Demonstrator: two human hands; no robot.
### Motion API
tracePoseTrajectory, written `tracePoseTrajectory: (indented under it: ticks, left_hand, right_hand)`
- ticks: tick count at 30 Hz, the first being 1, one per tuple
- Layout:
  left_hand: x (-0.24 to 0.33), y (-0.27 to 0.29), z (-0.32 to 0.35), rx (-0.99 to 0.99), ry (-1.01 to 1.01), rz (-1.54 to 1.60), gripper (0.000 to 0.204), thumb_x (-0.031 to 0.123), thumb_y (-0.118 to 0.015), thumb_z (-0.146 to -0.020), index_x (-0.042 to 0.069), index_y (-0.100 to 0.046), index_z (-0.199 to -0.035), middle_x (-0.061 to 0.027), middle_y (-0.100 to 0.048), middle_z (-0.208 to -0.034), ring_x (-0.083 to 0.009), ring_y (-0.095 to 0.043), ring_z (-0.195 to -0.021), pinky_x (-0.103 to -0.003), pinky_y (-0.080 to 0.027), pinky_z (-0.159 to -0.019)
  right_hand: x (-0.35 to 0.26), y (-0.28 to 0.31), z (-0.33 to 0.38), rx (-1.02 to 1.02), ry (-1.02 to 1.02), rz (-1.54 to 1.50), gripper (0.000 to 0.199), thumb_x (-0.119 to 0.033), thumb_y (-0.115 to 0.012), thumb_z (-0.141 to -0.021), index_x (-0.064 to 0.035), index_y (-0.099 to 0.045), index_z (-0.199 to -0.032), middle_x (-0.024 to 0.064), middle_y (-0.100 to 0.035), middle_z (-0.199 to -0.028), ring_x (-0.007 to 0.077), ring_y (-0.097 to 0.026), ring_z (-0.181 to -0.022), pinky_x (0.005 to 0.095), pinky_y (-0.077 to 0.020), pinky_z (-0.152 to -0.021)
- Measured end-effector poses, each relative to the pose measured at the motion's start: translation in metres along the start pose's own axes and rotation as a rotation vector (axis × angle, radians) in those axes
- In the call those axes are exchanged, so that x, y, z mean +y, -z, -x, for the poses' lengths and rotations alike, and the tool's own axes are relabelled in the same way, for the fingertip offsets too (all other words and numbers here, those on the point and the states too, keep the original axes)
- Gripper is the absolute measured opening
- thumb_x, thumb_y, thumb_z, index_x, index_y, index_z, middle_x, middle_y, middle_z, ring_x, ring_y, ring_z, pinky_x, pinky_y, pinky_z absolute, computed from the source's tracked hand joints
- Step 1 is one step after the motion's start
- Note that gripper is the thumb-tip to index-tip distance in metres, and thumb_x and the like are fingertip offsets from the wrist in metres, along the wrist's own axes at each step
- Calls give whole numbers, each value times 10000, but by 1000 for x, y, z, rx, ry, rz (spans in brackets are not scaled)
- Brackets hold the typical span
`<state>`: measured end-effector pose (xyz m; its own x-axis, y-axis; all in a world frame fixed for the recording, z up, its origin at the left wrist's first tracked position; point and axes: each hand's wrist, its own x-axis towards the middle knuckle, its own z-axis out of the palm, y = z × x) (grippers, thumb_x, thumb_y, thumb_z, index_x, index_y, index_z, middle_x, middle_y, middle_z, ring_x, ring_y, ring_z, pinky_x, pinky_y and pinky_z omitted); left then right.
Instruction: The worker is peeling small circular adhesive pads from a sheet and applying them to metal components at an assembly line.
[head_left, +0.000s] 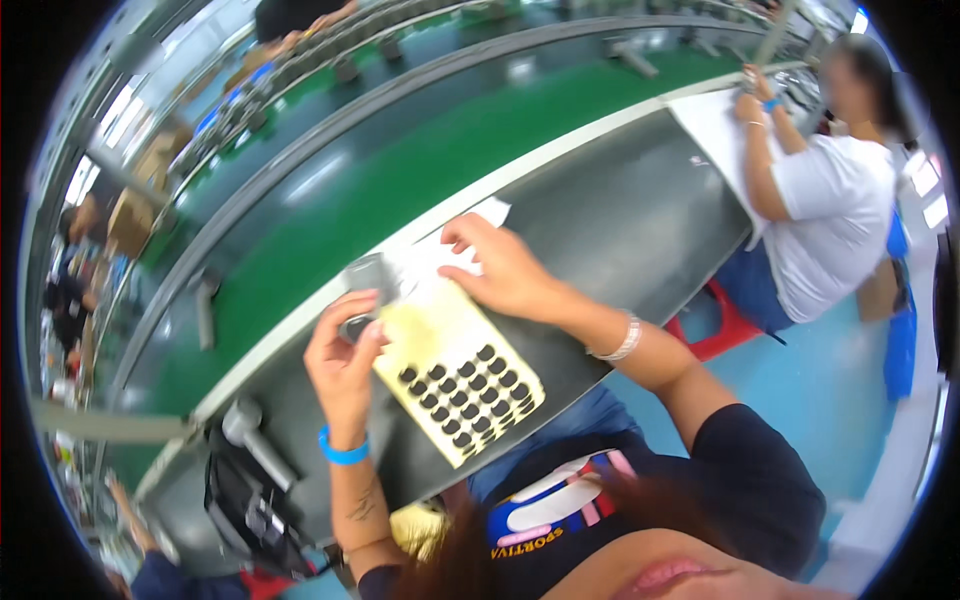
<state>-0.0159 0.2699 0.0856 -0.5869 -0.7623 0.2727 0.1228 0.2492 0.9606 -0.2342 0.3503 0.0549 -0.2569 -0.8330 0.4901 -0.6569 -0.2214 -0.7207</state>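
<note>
My left hand (340,362) pinches a small round dark piece (355,326) between thumb and fingers, at the left edge of a pale yellow tray (420,330). Several round black pieces (466,392) sit in rows over the tray's near half. Just beyond my left fingertips stands a grey cylindrical part (371,276), slightly blurred. Over the tray's far end, my right hand (505,272) has its fingers bent and its thumb apart, with nothing visible between them. White, crumpled sheet-like material (425,262) lies under and beside its fingertips.
A grey T-shaped housing (258,440) and a black bag (245,510) lie left on the dark bench (610,230). Past the bench's pale rail runs a green conveyor (400,150) with another grey housing (205,308). A co-worker (825,190) sits at right on a red stool (715,325).
</note>
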Motion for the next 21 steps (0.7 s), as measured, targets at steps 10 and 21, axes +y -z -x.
tracePoseTrajectory:
  ticks: [10,21]
  left_hand:
    - [-73,4,-144,71,-329,-441,142,11,-647,-843,17,-629,-984,-68,-600,-1145,-127,-578,-935,-230,-462,-751]
    - [-123,26,-153,36,-271,-610,138,6,-644,-832,14,-625,-968,-67,-611,-1129,-150,-612,-896,-251,-492,-739]
  right_hand:
    - [78,-14,-2,-59,-131,11,244,-90,-659,-818,-47,-518,-1012,108,-518,-1018,271,-582,-938,368,-474,-806]
    - [85,-15,-3,-54,-128,5,172,-66,-654,-809,-33,-557,-947,98,-522,-956,252,-585,-891,336,-478,-780]
